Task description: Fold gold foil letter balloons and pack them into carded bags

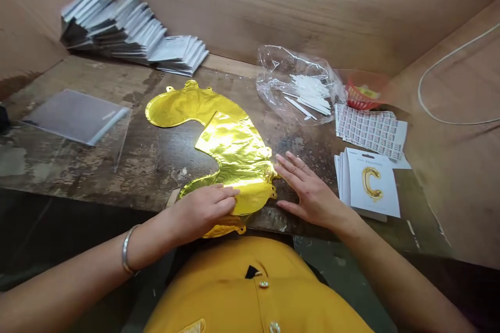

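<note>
One worn wooden table fills the view, walled in at the back and on both sides by brown board panels. Across its middle lies a flat, uninflated gold foil balloon, curved in shape, its far end near the table's centre and its near end folded over at the front edge. A fanned row of grey packets lies along the back left. A clear flat sleeve rests at the left. At the back right, an open clear plastic bag holds white sticks, with a small red basket just beside it. Nearer, a printed sticker sheet lies next to a short stack of white cards, the top one showing a gold letter C.

Left hand: pressed palm-down on the folded near end of the balloon, fingers curled over the foil; a silver bangle sits on the wrist. Right hand: open and flat, fingers spread, resting on the table with the fingertips at the balloon's right edge, holding nothing.
</note>
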A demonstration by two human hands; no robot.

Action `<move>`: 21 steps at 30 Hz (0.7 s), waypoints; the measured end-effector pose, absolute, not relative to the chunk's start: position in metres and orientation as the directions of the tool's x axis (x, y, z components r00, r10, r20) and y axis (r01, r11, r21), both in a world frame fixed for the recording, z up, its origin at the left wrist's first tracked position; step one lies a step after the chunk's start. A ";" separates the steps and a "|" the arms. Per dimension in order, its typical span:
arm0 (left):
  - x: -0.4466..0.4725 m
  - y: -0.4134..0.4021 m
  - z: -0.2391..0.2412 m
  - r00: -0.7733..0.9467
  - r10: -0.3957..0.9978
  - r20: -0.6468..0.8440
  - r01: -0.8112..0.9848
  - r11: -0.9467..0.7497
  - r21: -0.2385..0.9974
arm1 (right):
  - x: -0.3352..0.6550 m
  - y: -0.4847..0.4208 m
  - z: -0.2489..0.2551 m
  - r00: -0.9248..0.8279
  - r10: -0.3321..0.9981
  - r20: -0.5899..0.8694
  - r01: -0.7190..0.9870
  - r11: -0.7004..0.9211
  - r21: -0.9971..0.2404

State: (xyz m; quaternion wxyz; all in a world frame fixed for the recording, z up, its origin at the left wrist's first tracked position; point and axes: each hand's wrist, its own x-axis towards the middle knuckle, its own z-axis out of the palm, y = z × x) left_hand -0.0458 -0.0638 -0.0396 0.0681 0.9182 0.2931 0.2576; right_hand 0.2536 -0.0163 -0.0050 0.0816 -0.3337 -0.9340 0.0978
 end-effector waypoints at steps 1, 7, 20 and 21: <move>-0.047 -0.067 -0.038 0.684 0.603 0.410 0.496 -0.797 0.345 | 0.252 -0.015 -0.006 -0.785 0.614 0.084 0.577 0.773 -0.265; -0.056 -0.075 -0.035 0.624 0.716 0.313 0.458 -0.660 0.595 | 0.237 0.004 -0.025 -0.839 0.531 0.121 0.427 0.779 -0.459; -0.068 -0.051 -0.042 0.225 0.971 0.078 0.514 -0.187 0.837 | 0.199 0.023 -0.024 -0.419 0.908 -0.006 0.790 0.362 -0.494; -0.065 -0.051 -0.045 0.134 0.989 0.060 0.489 -0.119 0.864 | 0.194 0.025 -0.022 -0.390 0.920 -0.024 0.827 0.339 -0.448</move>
